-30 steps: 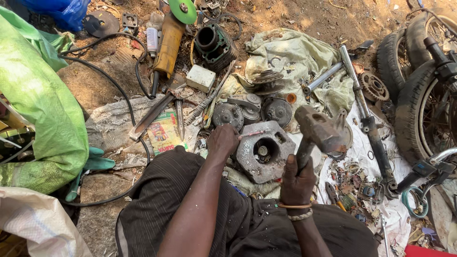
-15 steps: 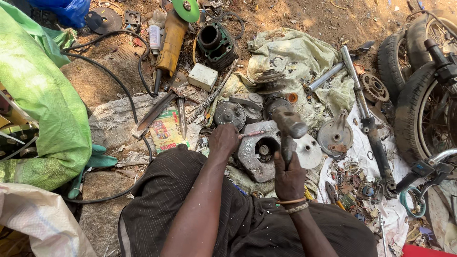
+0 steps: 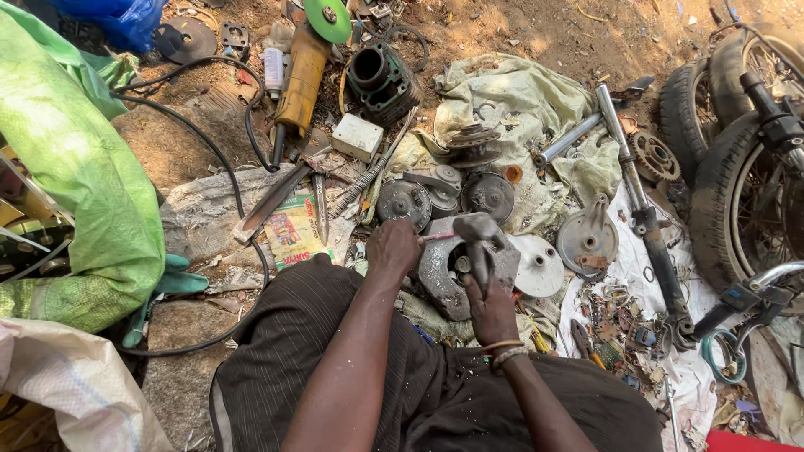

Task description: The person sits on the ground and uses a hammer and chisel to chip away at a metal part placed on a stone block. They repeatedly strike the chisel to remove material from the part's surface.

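Note:
My left hand (image 3: 394, 247) grips a thin punch-like tool (image 3: 437, 237) with a reddish shaft and holds its tip against a grey metal engine casing (image 3: 435, 276) lying on the ground in front of my knees. A dark hammer (image 3: 474, 230) is in my right hand (image 3: 491, 308), which wears a bracelet on the wrist. The hammer's head is low over the top of the casing, close to the end of the tool. Part of the casing is hidden behind both hands.
A round pale disc (image 3: 537, 264) and a hub plate (image 3: 587, 243) lie right of the casing. Behind are a yellow angle grinder (image 3: 300, 75), an engine cylinder (image 3: 381, 79), a white box (image 3: 357, 136) and a black cable (image 3: 209, 159). Tyres (image 3: 720, 167) stand right, a green sack (image 3: 75, 176) left.
My right hand swung the hammer down and to the left, from raised beside the casing to low over it. My left hand stayed on the casing.

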